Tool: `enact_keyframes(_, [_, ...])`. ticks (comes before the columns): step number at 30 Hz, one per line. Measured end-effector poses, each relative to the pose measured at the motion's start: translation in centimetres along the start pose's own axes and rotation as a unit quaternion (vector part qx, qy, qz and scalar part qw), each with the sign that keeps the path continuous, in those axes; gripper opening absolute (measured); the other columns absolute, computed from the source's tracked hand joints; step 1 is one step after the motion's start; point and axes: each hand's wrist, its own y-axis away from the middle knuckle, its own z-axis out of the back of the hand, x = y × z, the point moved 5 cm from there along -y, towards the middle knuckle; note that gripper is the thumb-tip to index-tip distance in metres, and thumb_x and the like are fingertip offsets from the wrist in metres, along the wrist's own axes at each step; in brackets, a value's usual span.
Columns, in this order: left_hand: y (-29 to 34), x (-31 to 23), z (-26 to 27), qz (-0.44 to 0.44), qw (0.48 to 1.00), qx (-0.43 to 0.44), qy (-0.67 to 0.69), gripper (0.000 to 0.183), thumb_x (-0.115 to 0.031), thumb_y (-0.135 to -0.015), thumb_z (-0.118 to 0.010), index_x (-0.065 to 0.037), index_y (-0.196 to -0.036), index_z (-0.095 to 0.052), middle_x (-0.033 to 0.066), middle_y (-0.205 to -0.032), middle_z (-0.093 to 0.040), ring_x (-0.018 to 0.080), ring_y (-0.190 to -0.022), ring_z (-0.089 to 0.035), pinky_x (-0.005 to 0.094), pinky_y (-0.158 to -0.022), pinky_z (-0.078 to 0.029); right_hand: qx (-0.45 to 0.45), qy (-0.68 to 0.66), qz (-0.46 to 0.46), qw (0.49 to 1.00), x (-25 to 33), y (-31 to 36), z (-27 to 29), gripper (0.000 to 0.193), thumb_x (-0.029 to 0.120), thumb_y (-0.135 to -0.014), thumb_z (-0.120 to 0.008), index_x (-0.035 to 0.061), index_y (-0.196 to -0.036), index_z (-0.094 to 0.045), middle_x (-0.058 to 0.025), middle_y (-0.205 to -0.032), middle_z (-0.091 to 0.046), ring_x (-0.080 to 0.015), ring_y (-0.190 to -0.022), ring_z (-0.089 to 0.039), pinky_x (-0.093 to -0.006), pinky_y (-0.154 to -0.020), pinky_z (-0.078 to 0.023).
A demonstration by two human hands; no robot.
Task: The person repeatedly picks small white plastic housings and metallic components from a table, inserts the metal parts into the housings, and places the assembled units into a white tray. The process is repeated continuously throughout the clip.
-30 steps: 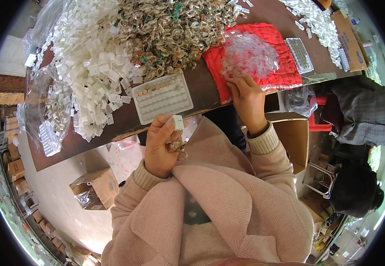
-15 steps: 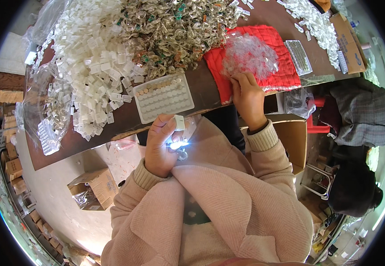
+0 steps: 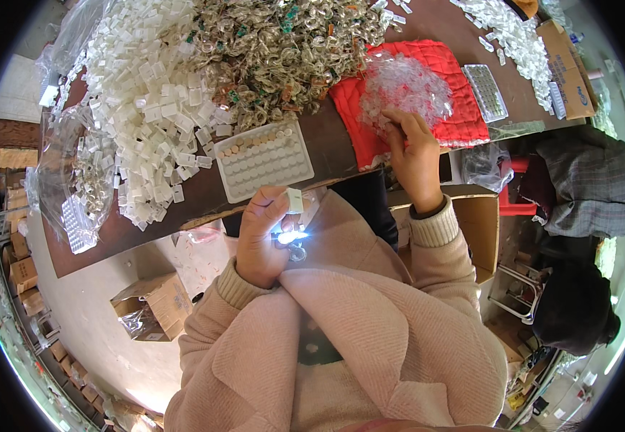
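Note:
My left hand (image 3: pixel 261 234) is closed around a small white plastic case (image 3: pixel 294 201), held upright just off the table's near edge. A bright white light (image 3: pixel 289 236) shines below the case, by my fingers, and a clear round piece (image 3: pixel 297 253) hangs under it. My right hand (image 3: pixel 417 155) reaches to the near edge of a heap of thin clear plastic pieces (image 3: pixel 407 90) on a red quilted cloth (image 3: pixel 464 101). Its thumb and forefinger come together at the heap; anything between them is too small to make out.
A white tray (image 3: pixel 266 169) with round cells, partly filled with small discs, lies on the brown table (image 3: pixel 327 140). Beyond are piles of white cases (image 3: pixel 147 93) and clear-and-metal parts (image 3: pixel 276 57). Another tray (image 3: pixel 485 92) sits right of the cloth. An open carton (image 3: pixel 474 223) stands below.
My right hand has shifted slightly right, with its fingertips a little farther into the clear pieces. My left hand has stayed nearly still with the white case.

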Motion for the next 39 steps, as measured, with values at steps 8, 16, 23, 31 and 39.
enact_keyframes(8, [0.0, -0.4, -0.4, -0.01, 1.0, -0.019, -0.004, 0.024, -0.015, -0.094, -0.067, -0.008, -0.115, -0.059, 0.0113, -0.097, -0.067, 0.0064, -0.066, -0.046, 0.0172, -0.055, -0.039, 0.107, -0.155, 0.118, 0.975, 7.7, 1.4, -0.7, 0.038, -0.014, -0.081, -0.06, 0.0032, -0.114, -0.069, -0.0136, -0.096, -0.066, -0.0294, -0.085, -0.065, -0.0345, -0.073, -0.053])
enact_keyframes(16, [0.7, -2.0, -0.6, -0.034, 0.999, 0.016, 0.015, 0.022, -0.014, -0.094, -0.069, -0.005, -0.112, -0.061, 0.0046, -0.099, -0.067, 0.0072, -0.08, -0.06, 0.0221, -0.071, -0.049, 0.15, -0.238, 0.202, 0.938, 12.9, 1.7, -3.4, 0.052, -0.014, -0.071, -0.06, -0.0006, -0.121, -0.062, -0.0146, -0.099, -0.067, -0.0285, -0.08, -0.066, -0.0348, -0.068, -0.055])
enact_keyframes(23, [1.2, -2.8, -0.8, -0.053, 0.998, -0.017, 0.003, 0.019, -0.006, -0.092, -0.069, -0.002, -0.109, -0.062, 0.0043, -0.091, -0.066, 0.0064, -0.074, -0.057, 0.0215, -0.065, -0.045, 0.184, -0.219, 0.227, 0.931, 13.4, 1.8, -3.3, 0.052, -0.011, -0.069, -0.062, -0.0004, -0.12, -0.061, -0.0137, -0.098, -0.067, -0.0301, -0.078, -0.066, -0.0383, -0.068, -0.055])
enact_keyframes(31, [1.3, -2.8, 0.4, -0.083, 0.996, 0.017, -0.024, 0.014, -0.002, -0.091, -0.069, -0.002, -0.104, -0.063, 0.0034, -0.09, -0.064, 0.0043, -0.067, -0.052, 0.0188, -0.056, -0.039, 0.155, -0.174, 0.234, 0.944, 14.3, 2.3, -3.9, 0.035, -0.005, -0.078, -0.068, 0.0007, -0.112, -0.062, -0.0131, -0.095, -0.068, -0.0293, -0.073, -0.065, -0.0358, -0.063, -0.053])
enact_keyframes(39, [1.5, -2.9, 0.5, -0.068, 0.996, 0.008, -0.063, 0.016, -0.003, -0.09, -0.071, -0.002, -0.104, -0.063, 0.0028, -0.092, -0.065, 0.0033, -0.066, -0.051, 0.0179, -0.054, -0.038, 0.182, -0.203, 0.113, 0.955, 13.1, 1.8, -3.6, 0.012, -0.001, -0.079, -0.072, 0.0048, -0.087, -0.065, -0.0101, -0.082, -0.066, -0.0299, -0.074, -0.065, -0.0359, -0.063, -0.052])
